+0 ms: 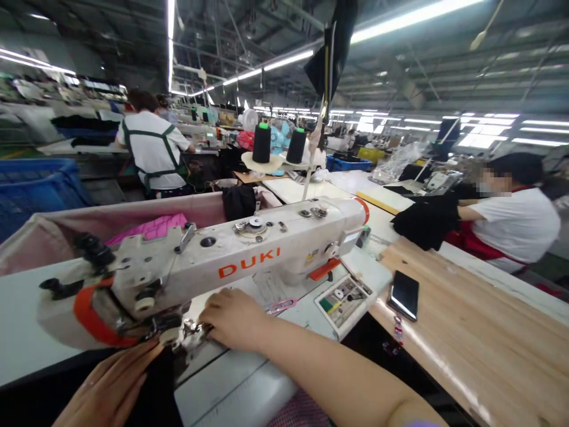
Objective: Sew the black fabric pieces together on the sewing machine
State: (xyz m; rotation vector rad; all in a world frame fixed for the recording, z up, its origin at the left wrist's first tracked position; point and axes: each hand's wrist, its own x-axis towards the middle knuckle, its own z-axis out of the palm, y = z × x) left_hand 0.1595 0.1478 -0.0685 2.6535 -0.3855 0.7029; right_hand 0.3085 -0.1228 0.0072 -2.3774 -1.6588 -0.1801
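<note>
A white sewing machine [249, 261] with orange trim and DUKI lettering stands in front of me. My left hand [111, 385] lies stretched out on black fabric [162, 385], its fingertips close to the needle area. The fingers of my right hand [233, 320] are bent down at the shiny metal parts [191, 332] beside the needle area, under the machine's arm. What those fingertips grip, if anything, is hidden. Behind my right hand, pink snips [283, 306] rest on the machine bed.
A tray of small parts [342, 302] sits right of the machine. A phone [403, 295] lies on the wooden tabletop [480, 332]. Black thread cones [262, 145] stand behind. Beyond the machine is a pink-lined bin [200, 209]. Co-workers sit at right and far left.
</note>
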